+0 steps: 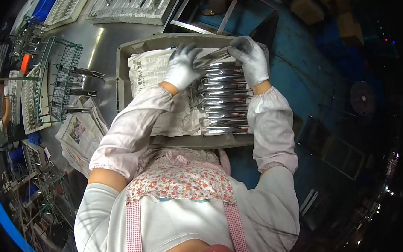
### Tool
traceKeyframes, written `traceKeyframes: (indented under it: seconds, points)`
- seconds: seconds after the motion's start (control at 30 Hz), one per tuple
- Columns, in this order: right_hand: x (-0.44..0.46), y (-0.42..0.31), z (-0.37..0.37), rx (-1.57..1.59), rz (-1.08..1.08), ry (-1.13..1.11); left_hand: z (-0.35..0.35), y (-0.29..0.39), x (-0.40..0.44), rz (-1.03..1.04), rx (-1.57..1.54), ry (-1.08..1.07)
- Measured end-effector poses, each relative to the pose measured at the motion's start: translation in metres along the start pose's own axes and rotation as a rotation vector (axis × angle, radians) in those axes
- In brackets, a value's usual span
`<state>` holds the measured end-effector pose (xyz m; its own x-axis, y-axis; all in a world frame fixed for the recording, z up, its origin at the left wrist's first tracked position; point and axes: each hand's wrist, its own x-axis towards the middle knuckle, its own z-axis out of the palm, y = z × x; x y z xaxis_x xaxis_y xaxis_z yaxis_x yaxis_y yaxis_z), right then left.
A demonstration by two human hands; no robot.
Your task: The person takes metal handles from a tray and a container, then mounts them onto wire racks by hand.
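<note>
near the far edge of the tray [170,38], the right hand [252,63] pinches a metal piece [212,58], long axis slanting toward the left hand [183,69], fingers spread.

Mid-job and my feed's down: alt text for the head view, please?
The gloved right hand holds one end of a shiny metal piece, with the open left hand close to its other end. Below, similar metal pieces lie in a row on newspaper in a grey tray.
</note>
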<state>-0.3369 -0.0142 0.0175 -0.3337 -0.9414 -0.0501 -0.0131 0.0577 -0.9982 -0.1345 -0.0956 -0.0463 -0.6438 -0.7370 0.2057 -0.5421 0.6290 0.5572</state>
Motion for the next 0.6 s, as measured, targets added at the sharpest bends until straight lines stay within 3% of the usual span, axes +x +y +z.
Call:
traceKeyframes:
  seconds: [0.07, 0.17, 0.2, 0.3, 0.33, 0.5, 0.6]
  points:
    - [0.002, -0.003, -0.006, 0.112, 0.052, -0.124, 0.002, 0.009, 0.004, -0.202, -0.170, -0.306]
    - [0.039, 0.071, -0.047, -0.657, -0.185, -0.012, 0.019, -0.002, -0.019, -0.327, -0.242, -0.143]
    - [0.039, 0.069, -0.053, -1.043, 0.001, -0.136, 0.016, -0.003, -0.027, -0.343, -0.270, -0.104]
    - [0.039, 0.109, -0.062, -1.415, 0.043, -0.463, 0.023, -0.030, -0.053, -0.611, -0.417, -0.234]
    - [0.041, 0.105, -0.059, -1.403, 0.080, -0.490, 0.000, -0.013, -0.056, -0.777, -0.611, -0.294]
    - [0.069, 0.103, -0.054, -1.343, 0.328, -0.700, -0.008, -0.019, -0.095, -0.919, -0.972, -0.258]
    - [0.075, 0.101, -0.052, -1.412, 0.237, -0.717, -0.015, -0.006, -0.107, -0.981, -1.204, -0.206]
